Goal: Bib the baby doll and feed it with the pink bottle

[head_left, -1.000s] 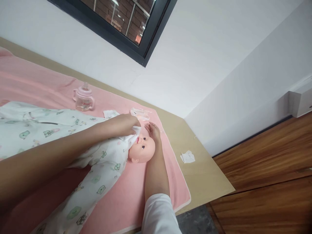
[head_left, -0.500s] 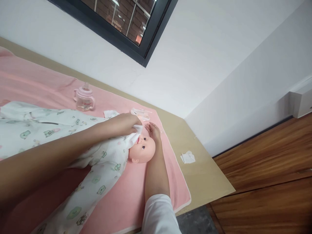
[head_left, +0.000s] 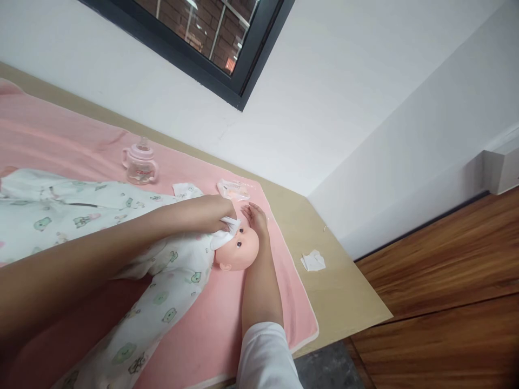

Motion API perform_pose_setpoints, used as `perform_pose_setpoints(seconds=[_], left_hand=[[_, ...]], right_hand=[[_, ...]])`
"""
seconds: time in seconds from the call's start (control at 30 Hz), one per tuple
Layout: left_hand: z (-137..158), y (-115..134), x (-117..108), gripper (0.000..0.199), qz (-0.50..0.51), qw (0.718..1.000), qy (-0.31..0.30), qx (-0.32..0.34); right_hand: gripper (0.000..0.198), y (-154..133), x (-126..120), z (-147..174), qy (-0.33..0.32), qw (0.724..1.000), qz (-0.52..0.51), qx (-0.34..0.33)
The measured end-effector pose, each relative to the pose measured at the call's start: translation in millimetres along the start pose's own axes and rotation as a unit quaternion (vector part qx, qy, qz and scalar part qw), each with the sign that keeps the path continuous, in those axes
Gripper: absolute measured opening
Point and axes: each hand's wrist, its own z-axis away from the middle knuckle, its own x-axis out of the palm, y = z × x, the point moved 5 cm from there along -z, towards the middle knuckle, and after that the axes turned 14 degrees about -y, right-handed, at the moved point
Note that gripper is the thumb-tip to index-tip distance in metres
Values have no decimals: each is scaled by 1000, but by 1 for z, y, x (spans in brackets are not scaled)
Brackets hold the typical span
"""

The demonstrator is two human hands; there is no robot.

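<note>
The mouth of the doll (head_left: pixel 243 256) is covered by the white cloth (head_left: pixel 232 227), itself partly hidden by the left hand (head_left: pixel 214 212). Part of the suit (head_left: pixel 178 297) is masked by the left forearm (head_left: pixel 121 249), and one side of the right forearm (head_left: pixel 261 294) by the doll's head. Suit and mat (head_left: pixel 227 313) are cut off at left and bottom, the window (head_left: pixel 211 32) at top. Print on the bottle (head_left: pixel 141 165) and packet (head_left: pixel 233 189) is too small to be read.

The doll's head (head_left: pixel 244 255) looks smooth, faintly glossy plastic; its suit (head_left: pixel 178 270), matt cloth. Around the head, the white cloth (head_left: pixel 224 236) at ten o'clock is thin and matt, the bottle (head_left: pixel 140 165) beyond glossy, clear plastic, the creased tissue (head_left: pixel 313 261) at three papery.
</note>
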Motion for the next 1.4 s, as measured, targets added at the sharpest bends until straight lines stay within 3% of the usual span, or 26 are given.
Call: perform_pose_setpoints(seconds=[0.73,1.4], left_hand=[[0,2,-5,17,6,999,43,8],[2,-1,-10,16,-23,997,48,-49]], right_hand=[[19,3,-3,-3,-8,1000,8,-6],[18,9,-9,-9,-8,1000,1,-21]])
